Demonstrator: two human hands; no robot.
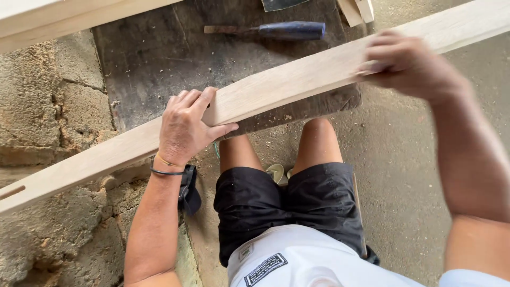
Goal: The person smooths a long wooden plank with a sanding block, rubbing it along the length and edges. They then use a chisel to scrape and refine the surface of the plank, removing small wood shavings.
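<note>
A long pale wooden plank (pixel 281 85) runs diagonally from lower left to upper right across a dark workbench (pixel 159 58). My left hand (pixel 187 127) grips it near its middle, fingers curled over the far edge and thumb along the near edge. My right hand (pixel 406 65) holds the plank farther right, fingers wrapped over its top; the hand is blurred. A slot is cut in the plank near its left end (pixel 11 192).
A blue-handled chisel (pixel 276 30) lies on the bench beyond the plank. Another pale board (pixel 53 18) crosses the top left. A rough block wall (pixel 48 106) stands at left, a concrete floor (pixel 404 159) at right. My knees are under the plank.
</note>
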